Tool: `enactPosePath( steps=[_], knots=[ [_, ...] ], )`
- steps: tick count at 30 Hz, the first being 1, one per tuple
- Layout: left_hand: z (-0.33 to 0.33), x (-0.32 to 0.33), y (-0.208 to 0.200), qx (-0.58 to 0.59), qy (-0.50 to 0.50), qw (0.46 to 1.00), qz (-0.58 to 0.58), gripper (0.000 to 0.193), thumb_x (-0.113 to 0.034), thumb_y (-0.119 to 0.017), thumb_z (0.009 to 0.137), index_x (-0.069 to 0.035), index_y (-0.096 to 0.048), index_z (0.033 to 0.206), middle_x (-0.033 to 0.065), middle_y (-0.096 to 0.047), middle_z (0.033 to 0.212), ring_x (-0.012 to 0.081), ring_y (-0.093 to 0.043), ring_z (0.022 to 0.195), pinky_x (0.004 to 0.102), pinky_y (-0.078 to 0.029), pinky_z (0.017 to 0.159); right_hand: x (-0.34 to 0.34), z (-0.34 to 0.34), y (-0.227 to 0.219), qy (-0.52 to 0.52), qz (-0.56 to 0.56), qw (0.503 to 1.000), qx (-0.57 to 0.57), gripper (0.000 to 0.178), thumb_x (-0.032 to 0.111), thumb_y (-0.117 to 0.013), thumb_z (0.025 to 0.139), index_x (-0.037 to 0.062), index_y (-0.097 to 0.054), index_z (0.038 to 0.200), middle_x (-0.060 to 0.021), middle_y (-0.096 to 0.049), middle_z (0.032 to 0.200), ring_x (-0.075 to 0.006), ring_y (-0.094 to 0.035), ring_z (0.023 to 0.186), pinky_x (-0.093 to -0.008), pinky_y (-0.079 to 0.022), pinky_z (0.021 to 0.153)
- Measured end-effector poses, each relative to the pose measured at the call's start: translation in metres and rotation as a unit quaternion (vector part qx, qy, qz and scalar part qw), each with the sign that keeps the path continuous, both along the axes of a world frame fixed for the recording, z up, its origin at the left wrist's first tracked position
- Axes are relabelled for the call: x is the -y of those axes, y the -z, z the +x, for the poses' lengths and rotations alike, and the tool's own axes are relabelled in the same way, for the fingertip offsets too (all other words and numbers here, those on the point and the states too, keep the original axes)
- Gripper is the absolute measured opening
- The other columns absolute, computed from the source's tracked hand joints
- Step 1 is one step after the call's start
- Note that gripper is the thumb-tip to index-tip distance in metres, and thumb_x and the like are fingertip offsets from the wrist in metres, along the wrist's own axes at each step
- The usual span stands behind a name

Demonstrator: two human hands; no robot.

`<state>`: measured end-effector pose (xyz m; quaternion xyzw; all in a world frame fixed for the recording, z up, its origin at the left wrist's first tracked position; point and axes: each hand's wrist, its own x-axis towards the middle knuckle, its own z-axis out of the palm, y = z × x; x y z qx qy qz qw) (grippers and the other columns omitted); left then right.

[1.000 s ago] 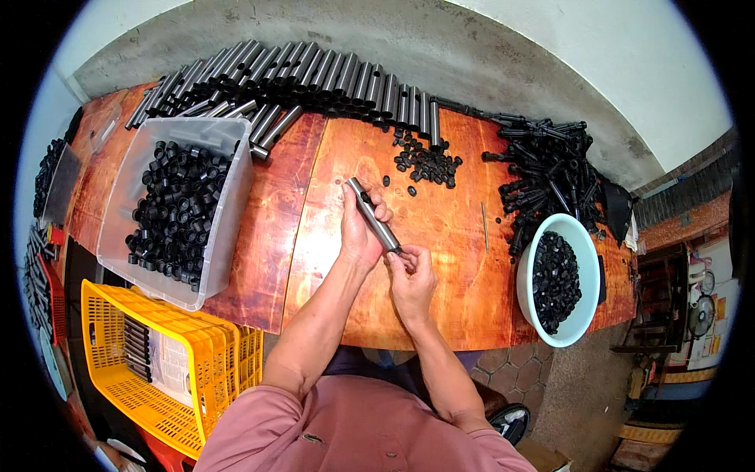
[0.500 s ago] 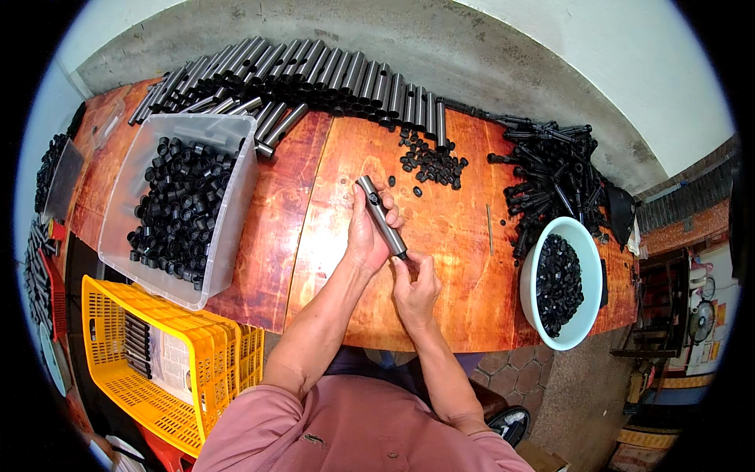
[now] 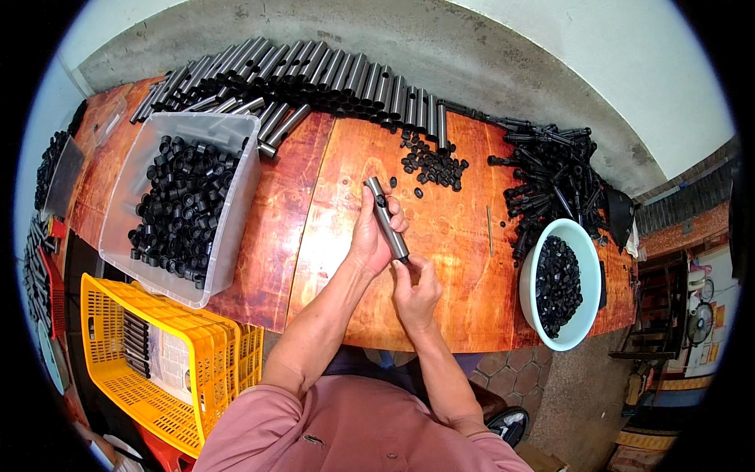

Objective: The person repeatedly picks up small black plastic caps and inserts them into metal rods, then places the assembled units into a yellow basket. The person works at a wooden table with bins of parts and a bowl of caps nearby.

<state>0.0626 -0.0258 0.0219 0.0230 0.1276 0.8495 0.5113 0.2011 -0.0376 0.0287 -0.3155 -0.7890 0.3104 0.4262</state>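
Observation:
A silver metal tube (image 3: 385, 219) with a dark opening in its side lies slanted across my left hand (image 3: 366, 245), whose fingers are wrapped round it. Its near end is black, and the thumb and fingers of my right hand (image 3: 417, 293) pinch there. What exactly those fingertips grip is partly hidden. Beyond the tube, small black plugs (image 3: 432, 163) lie scattered on the wooden table (image 3: 346, 165). Similar silver tubes (image 3: 346, 72) are stacked in a long row at the back, against the wall.
To the left, a clear plastic bin (image 3: 245, 181) holds black caps. A yellow crate (image 3: 197, 385) with dark rods and newspaper stands below it. On the right are a pale blue bowl (image 3: 594, 291) of small black parts, a heap of black rods (image 3: 554, 169) and a thin metal rod (image 3: 489, 230).
The tube has turned a little in my left hand, and its upper end has shifted slightly right. My right fingers stay at its near end.

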Motion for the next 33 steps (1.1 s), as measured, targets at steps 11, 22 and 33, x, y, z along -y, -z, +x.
enactPosePath(
  steps=[11, 22, 33],
  knots=[
    [-0.009, -0.002, 0.002, -0.045, -0.055, 0.996, -0.045, 0.022, -0.023, -0.065, 0.100, -0.011, -0.055, 0.115, 0.0000, -0.060, 0.096, 0.0125, -0.060, 0.076, 0.0267, -0.053, 0.066, -0.022, 0.007, 0.000, -0.125, -0.399, 0.893, -0.164, 0.018, 0.001, -0.066, 0.096, -0.0036, -0.053, 0.109, -0.0136, -0.068, 0.090, -0.0167, -0.069, 0.075, -0.0262, -0.055, 0.065],
    [-0.007, -0.001, -0.012, -0.032, -0.048, 0.997, -0.041, 0.026, -0.023, -0.061, 0.102, -0.010, -0.052, 0.122, 0.0054, -0.058, 0.095, 0.0181, -0.058, 0.082, 0.0325, -0.052, 0.073, -0.022, 0.006, 0.000, -0.103, -0.406, 0.892, -0.169, 0.018, 0.003, -0.063, 0.097, -0.0037, -0.052, 0.109, -0.0145, -0.068, 0.091, -0.0174, -0.069, 0.074, -0.0272, -0.055, 0.065],
    [-0.008, -0.001, -0.005, -0.013, -0.044, 0.998, -0.049, 0.020, -0.027, -0.064, 0.101, -0.013, -0.052, 0.110, 0.0027, -0.058, 0.091, 0.0157, -0.057, 0.080, 0.0292, -0.050, 0.069, -0.020, 0.006, -0.001, -0.101, -0.384, 0.904, -0.161, 0.013, 0.006, -0.062, 0.099, -0.0022, -0.055, 0.105, -0.0108, -0.066, 0.087, -0.0155, -0.068, 0.074, -0.0266, -0.054, 0.066]
  ],
)
